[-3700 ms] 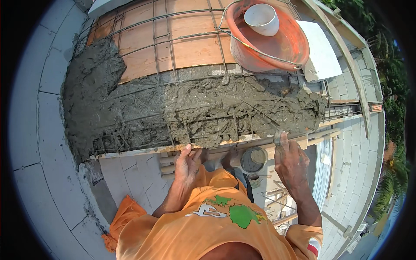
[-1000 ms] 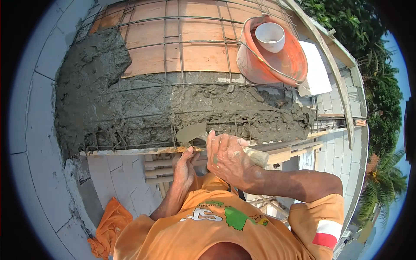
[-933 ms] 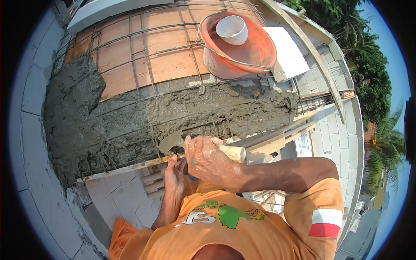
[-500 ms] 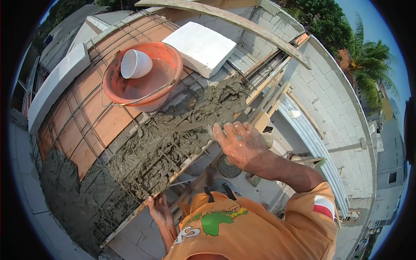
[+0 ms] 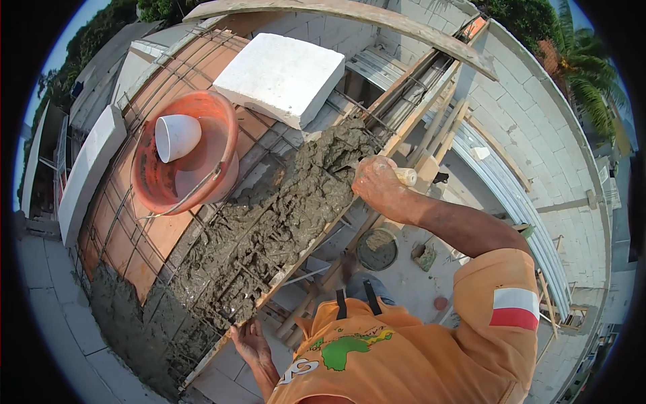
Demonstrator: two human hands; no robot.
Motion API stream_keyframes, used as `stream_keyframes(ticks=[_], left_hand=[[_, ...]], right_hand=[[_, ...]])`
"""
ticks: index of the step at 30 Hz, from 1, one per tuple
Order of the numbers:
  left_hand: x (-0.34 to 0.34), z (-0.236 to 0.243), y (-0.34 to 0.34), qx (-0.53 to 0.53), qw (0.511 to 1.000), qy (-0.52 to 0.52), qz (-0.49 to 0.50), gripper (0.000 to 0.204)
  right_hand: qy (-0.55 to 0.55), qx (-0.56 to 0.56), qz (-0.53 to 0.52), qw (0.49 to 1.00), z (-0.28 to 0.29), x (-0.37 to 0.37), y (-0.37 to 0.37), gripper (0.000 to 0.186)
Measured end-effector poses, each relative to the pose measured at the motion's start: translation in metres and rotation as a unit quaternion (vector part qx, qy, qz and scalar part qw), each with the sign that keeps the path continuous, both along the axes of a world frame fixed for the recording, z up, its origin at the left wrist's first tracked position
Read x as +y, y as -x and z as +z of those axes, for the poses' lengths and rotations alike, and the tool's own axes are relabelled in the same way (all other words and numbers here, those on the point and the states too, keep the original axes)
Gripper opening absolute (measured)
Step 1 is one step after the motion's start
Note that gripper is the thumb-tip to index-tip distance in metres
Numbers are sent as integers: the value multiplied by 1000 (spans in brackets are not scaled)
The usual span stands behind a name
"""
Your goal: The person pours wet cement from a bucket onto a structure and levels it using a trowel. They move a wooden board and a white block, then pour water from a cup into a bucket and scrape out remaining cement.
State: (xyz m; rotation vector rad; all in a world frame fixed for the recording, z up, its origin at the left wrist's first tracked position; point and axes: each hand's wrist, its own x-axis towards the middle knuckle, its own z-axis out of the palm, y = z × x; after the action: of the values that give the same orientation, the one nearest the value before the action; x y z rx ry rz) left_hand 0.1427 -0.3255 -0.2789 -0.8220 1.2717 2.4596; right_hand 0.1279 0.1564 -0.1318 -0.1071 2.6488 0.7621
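Note:
My right hand (image 5: 380,183) is closed around a trowel (image 5: 406,177), its pale handle sticking out to the right of my fist. The blade lies low at the wet concrete (image 5: 289,195), mostly hidden by the hand and the mix. Grey and lumpy, the concrete covers a strip of steel rebar (image 5: 252,273) along a wooden form board (image 5: 296,264). At the lower end of that board my left hand (image 5: 252,345) is open, fingertips against its edge. An orange bucket (image 5: 229,178) of cloudy water stands left of the concrete, a white cup (image 5: 177,138) inside it.
A white block (image 5: 279,77) lies beyond the bucket on the rebar; another block (image 5: 94,172) stands at left. A plank (image 5: 350,15) spans the far side. Below the form board are a dark mortar bucket (image 5: 377,249), timber props and metal sheets (image 5: 498,168).
My right hand has moved right and away along the form board with the trowel, whose blade showed more before. The view has shifted; my left hand stays at the board.

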Motion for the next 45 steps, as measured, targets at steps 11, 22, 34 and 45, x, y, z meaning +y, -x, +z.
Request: stream_keyframes(ticks=[11, 22, 34, 45], left_hand=[[3, 8, -9, -11, 997, 64, 31, 80], [-9, -10, -8, -33, 996, 56, 64, 71], [-5, -1, -10, -33, 996, 71, 47, 82], [-9, -5, -5, -25, 997, 70, 12, 113]], right_hand=[[192, 153, -99, 964, 107, 54, -19, 31], [201, 156, -1, 967, 45, 70, -26, 44], [163, 248, 104, 949, 27, 65, 23, 35], [126, 136, 197, 963, 51, 87, -13, 43]])
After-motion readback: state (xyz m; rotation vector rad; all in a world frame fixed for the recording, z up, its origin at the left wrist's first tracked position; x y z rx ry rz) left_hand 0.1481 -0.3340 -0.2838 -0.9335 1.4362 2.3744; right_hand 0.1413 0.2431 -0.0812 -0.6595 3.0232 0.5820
